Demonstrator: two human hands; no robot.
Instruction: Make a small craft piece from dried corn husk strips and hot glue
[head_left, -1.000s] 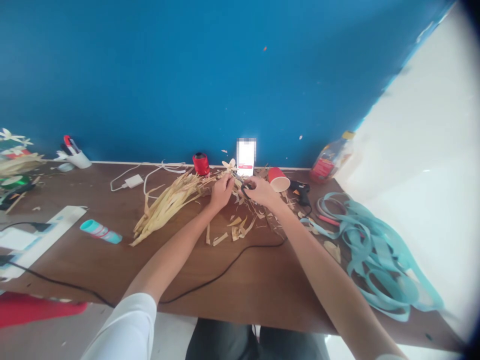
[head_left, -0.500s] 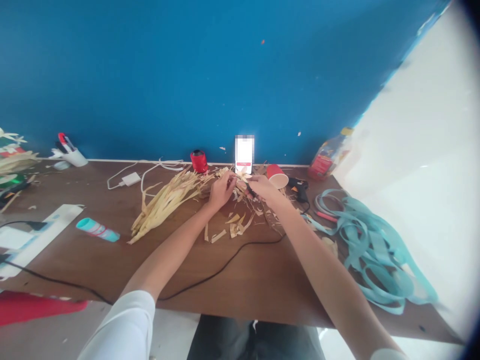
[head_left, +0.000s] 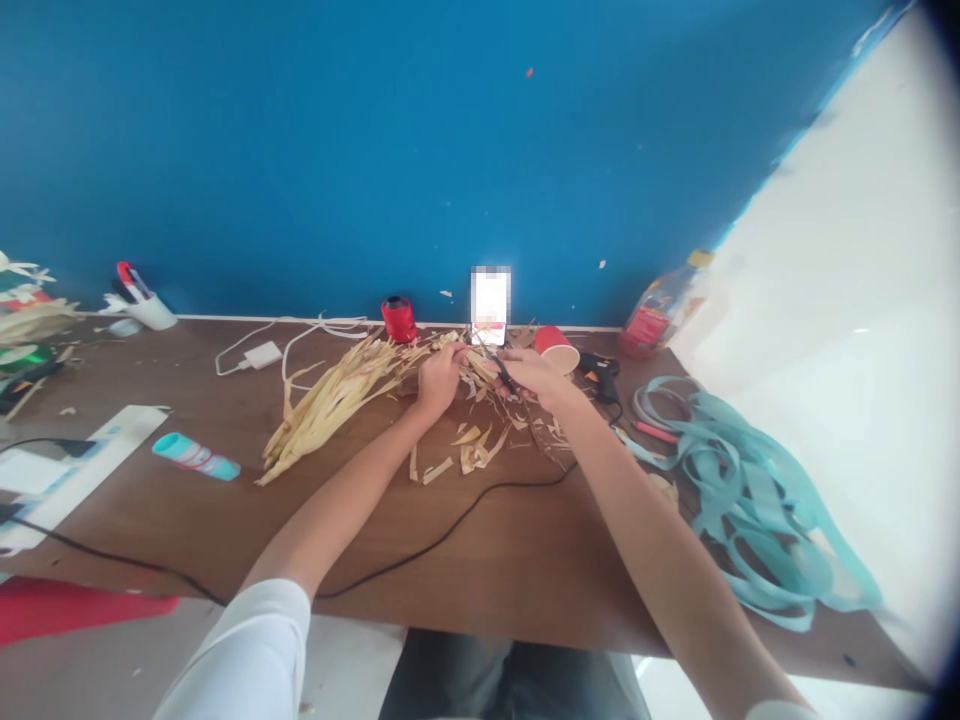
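Observation:
My right hand (head_left: pixel 534 376) is closed on a pair of dark scissors (head_left: pixel 505 376), whose blades point up and to the left, below the phone. Facing it across a small gap, my left hand (head_left: pixel 439 380) pinches a pale strip of dried husk at its fingertips; the strip is small and partly hidden. A bundle of dry yellowish husks (head_left: pixel 319 415) lies left of my left hand. Husk scraps (head_left: pixel 476 450) are scattered beneath and in front of both hands.
A phone (head_left: pixel 490 300) leans against the blue wall. Around it are a red roll (head_left: pixel 398 320), a red paper cup (head_left: pixel 557 350), a glue gun (head_left: pixel 600 376) and a bottle (head_left: pixel 654 318). Teal ribbon (head_left: pixel 739 470) heaps at right. A black cord (head_left: pixel 450 530) crosses the table.
The scissors now show more clearly, blades turned up and left, where a pale husk piece was between my hands. My left fingers have drawn closer together.

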